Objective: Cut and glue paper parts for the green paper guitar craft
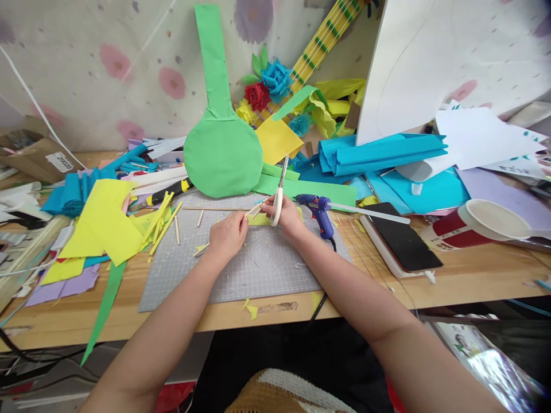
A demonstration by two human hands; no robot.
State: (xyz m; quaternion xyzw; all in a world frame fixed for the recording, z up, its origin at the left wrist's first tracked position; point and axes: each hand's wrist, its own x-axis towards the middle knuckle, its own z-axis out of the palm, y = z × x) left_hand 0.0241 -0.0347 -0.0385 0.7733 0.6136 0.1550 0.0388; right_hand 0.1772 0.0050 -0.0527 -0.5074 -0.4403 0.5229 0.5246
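Over the grey cutting mat, my left hand is closed in a pinch on a thin wooden stick. My right hand is closed around white-handled scissors, whose blades point up and away from me. Its fingertips are close to the stick's far end; whether they also grip it is hidden. A longer thin stick lies behind my left hand, and short cut pieces of stick are scattered left of it. Beneath both hands, a yellow paper strip partly shows.
A purple glue gun with a glue stick lies right of my hands. Behind stands a green paper-covered round shape with a neck. Yellow paper and yellow-wrapped sticks lie left; a phone and a paper cup are right.
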